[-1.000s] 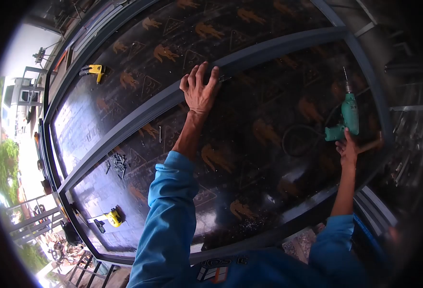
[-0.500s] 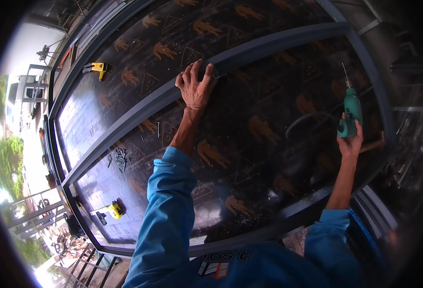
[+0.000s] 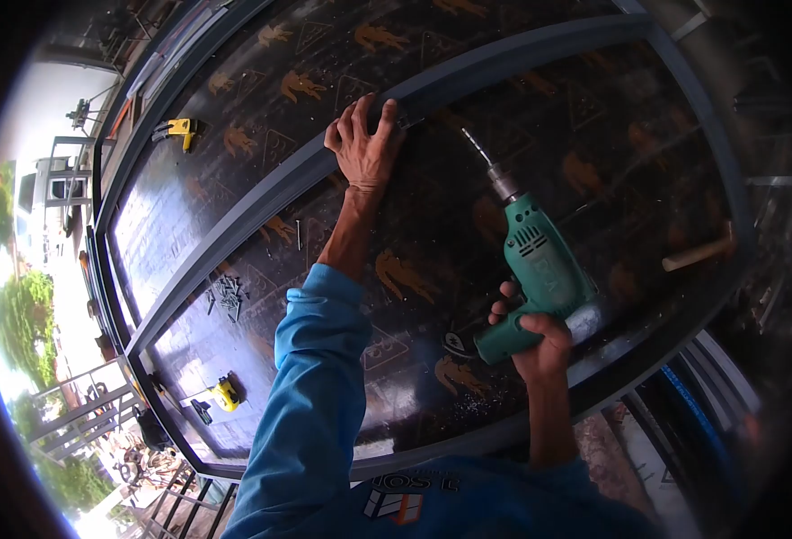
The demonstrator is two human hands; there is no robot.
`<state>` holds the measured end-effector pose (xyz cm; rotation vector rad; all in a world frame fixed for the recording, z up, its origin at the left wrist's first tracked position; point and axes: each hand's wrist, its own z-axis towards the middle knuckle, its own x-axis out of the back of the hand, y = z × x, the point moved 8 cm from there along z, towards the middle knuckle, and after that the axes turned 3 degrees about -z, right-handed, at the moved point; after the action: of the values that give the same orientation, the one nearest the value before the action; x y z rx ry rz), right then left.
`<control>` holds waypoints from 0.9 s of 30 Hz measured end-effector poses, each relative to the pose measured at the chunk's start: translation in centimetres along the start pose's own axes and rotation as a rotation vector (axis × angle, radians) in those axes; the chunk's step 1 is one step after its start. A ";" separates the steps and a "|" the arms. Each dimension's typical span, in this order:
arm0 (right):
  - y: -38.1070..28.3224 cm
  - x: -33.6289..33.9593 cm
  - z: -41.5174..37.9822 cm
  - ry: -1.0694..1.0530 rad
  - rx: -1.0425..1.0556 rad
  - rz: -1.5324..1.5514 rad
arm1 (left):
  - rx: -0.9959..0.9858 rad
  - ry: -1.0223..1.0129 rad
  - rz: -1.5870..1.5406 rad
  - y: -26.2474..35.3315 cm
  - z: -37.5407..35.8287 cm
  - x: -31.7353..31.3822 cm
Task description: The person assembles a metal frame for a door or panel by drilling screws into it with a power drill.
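My left hand [image 3: 364, 153] is closed over a grey metal bar [image 3: 495, 65] that crosses the dark panel [image 3: 414, 332], its fingers bent over the far side. In my right hand [image 3: 544, 346] is a green power drill [image 3: 544, 256], gripped by its handle. The drill is above the panel, and its bit [image 3: 477, 145] points up and left toward the bar, apart from it. Left of my left forearm, a lone screw [image 3: 299, 234] lies near a small pile of screws [image 3: 228, 296].
A yellow tape measure [image 3: 225, 393] lies at the panel's lower left. Beyond the bar is a yellow and black tool [image 3: 180, 132]. A wooden handle [image 3: 697, 258] rests near the right edge. A grey metal frame [image 3: 715, 144] borders the panel.
The drill in my right hand has come left and closer to the camera, its bit now tilted toward the bar. My left hand stays on the bar. The view has shifted slightly.
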<state>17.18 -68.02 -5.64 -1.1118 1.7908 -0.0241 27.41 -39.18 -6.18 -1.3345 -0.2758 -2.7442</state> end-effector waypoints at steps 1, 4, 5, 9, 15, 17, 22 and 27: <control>1.7 -0.5 0.7 -0.010 -0.033 0.022 | 0.009 -0.004 0.002 -0.1 0.0 0.0; 4.6 -1.9 2.0 0.004 -0.069 0.097 | -0.004 0.029 -0.022 0.0 0.0 0.2; 5.1 -1.9 2.0 0.020 -0.076 0.103 | -0.003 0.011 -0.026 0.1 -0.5 0.2; 5.5 -2.1 3.7 -0.020 -0.069 0.162 | -0.002 0.024 -0.030 0.1 -0.2 0.4; 6.8 -2.2 4.0 -0.030 -0.094 0.147 | -0.023 0.059 -0.020 0.2 0.2 0.2; 7.1 -2.5 4.2 -0.037 -0.098 0.152 | -0.028 0.082 -0.003 0.0 0.0 0.4; 7.5 -2.6 4.6 -0.029 -0.105 0.144 | -0.022 0.057 -0.007 0.0 0.1 0.2; 7.4 -2.6 4.6 -0.045 -0.097 0.137 | -0.011 0.065 -0.039 0.0 0.0 0.3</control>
<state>15.84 -59.91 -9.59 -1.0466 1.8403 0.1703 27.27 -39.19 -5.92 -1.2531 -0.2864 -2.8188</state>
